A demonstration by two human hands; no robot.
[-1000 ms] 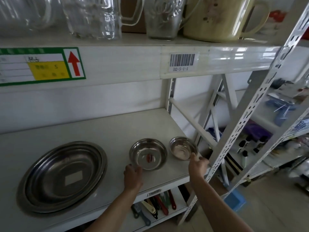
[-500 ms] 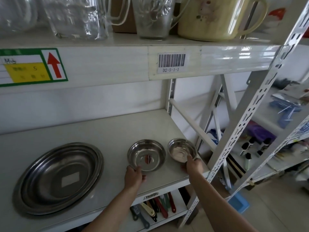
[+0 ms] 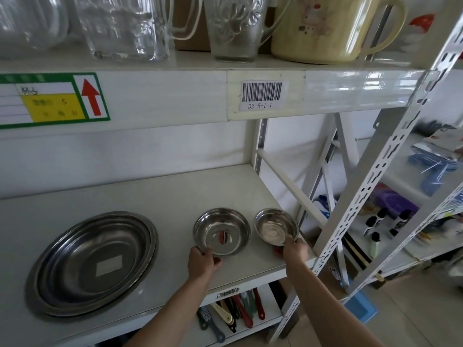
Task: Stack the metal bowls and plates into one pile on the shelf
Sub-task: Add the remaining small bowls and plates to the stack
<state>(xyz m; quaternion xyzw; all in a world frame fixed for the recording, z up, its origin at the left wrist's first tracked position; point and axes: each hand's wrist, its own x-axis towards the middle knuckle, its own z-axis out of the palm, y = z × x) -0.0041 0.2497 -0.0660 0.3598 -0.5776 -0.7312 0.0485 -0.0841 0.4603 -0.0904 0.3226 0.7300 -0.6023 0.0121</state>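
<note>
The white shelf (image 3: 155,196) carries all the metalware, its front edge running just under both wrists. Well to the left of the left hand (image 3: 202,262) lie the large plates (image 3: 92,261), a wide steel dish nested in a slightly larger one whose rim shows along the right side; a pale rectangular sticker sits in the middle. Directly above the left hand is the medium bowl (image 3: 222,231), upright on the shelf, with a red mark inside it; the left hand's fingers are closed over its near rim. Just beside it, to the right and apart from it, the small bowl (image 3: 276,229) is at the shelf's right end, and the right hand (image 3: 294,252) pinches its near rim, thumb on the lip. Whether either bowl is lifted off the board cannot be told.
</note>
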